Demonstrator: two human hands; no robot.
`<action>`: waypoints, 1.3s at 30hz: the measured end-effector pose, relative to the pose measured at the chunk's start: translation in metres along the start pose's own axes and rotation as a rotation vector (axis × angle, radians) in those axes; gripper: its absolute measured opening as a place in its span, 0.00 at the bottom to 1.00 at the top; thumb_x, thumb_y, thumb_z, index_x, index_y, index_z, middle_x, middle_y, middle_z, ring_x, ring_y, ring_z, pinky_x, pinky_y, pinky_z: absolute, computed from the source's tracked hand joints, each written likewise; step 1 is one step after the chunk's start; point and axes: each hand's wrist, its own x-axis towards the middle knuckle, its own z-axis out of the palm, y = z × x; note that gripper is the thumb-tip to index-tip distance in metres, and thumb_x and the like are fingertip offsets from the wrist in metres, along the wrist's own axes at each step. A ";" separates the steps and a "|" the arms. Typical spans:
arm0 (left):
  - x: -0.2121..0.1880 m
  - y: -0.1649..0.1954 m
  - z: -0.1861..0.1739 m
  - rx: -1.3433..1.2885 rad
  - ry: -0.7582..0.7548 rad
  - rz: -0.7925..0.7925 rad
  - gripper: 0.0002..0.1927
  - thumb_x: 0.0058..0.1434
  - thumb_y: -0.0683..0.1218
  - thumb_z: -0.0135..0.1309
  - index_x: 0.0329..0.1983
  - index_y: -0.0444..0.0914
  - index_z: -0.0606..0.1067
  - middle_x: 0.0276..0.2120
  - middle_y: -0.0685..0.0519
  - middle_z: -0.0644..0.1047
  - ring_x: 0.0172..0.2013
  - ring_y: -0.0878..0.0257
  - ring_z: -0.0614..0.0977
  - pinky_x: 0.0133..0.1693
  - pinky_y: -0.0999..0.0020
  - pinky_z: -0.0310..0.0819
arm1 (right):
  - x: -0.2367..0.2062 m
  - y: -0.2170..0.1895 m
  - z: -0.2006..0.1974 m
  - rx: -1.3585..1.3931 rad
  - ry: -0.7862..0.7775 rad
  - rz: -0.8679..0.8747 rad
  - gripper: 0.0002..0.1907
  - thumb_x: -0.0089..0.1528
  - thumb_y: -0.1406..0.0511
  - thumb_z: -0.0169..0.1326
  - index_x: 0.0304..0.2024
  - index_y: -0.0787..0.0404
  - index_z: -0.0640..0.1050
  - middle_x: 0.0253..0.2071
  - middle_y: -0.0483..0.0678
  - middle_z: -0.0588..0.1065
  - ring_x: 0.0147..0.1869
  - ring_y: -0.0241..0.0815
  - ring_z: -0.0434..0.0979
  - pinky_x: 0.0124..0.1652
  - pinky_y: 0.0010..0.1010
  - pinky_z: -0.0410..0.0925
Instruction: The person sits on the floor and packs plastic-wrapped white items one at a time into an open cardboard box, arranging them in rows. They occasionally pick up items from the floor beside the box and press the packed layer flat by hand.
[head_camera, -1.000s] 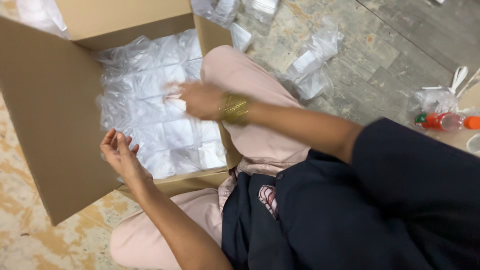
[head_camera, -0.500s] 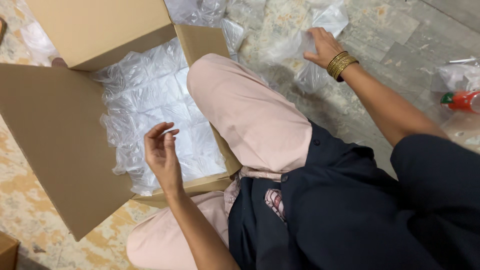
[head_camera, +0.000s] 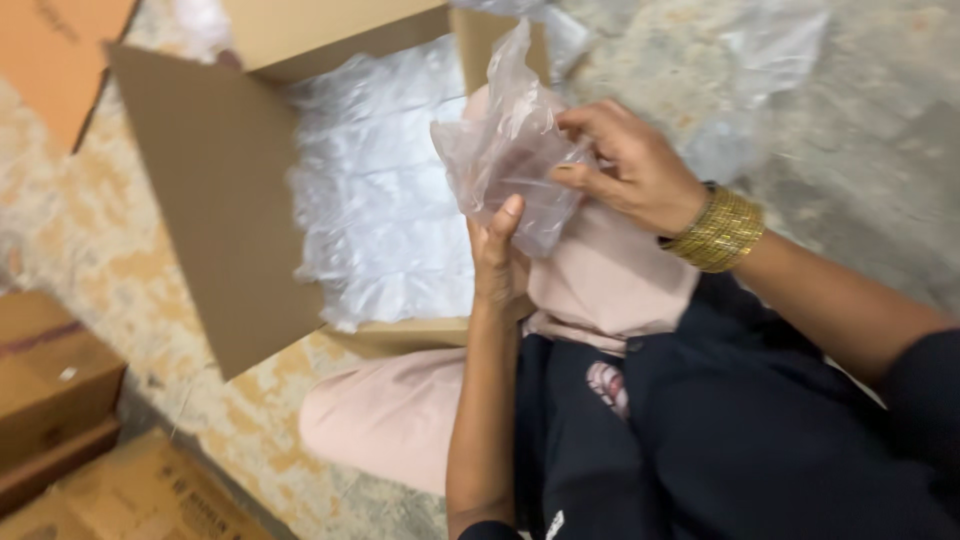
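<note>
Both my hands hold one clear plastic bag (head_camera: 512, 150) above my knee. My left hand (head_camera: 497, 258) grips its lower part from below, thumb up against the plastic. My right hand (head_camera: 628, 168), with gold bangles (head_camera: 718, 230) on the wrist, pinches the bag's right side. Just behind and to the left stands an open cardboard box (head_camera: 215, 200) filled with many similar clear plastic packets (head_camera: 385, 200).
I sit on a mottled stone floor with my pink-trousered knee (head_camera: 610, 275) against the box. More clear bags (head_camera: 770, 70) lie on the floor at the upper right. Other cardboard boxes (head_camera: 60, 390) stand at the lower left and top left.
My right hand has come back from the floor at the right with a clear bag, and my left hand has risen to take hold of it. The view has shifted left.
</note>
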 end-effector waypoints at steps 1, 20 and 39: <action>-0.001 0.000 -0.004 -0.020 0.050 0.004 0.47 0.59 0.52 0.64 0.77 0.35 0.55 0.67 0.44 0.66 0.66 0.53 0.70 0.67 0.55 0.65 | 0.002 -0.005 0.001 0.265 -0.046 0.096 0.25 0.67 0.59 0.58 0.61 0.66 0.69 0.46 0.51 0.73 0.44 0.38 0.76 0.42 0.30 0.73; -0.027 0.042 -0.032 0.080 0.019 0.217 0.55 0.52 0.57 0.70 0.78 0.37 0.55 0.66 0.44 0.67 0.66 0.52 0.70 0.69 0.57 0.65 | 0.004 -0.028 0.055 1.172 -0.223 0.418 0.35 0.63 0.69 0.55 0.69 0.57 0.55 0.57 0.46 0.74 0.59 0.33 0.76 0.56 0.27 0.72; -0.027 0.047 -0.069 -0.139 -0.210 -0.170 0.53 0.61 0.74 0.50 0.74 0.32 0.58 0.62 0.37 0.70 0.59 0.48 0.77 0.59 0.52 0.76 | 0.033 -0.071 0.013 -0.194 -0.259 -0.329 0.09 0.62 0.76 0.57 0.44 0.64 0.81 0.45 0.49 0.79 0.40 0.34 0.76 0.35 0.25 0.70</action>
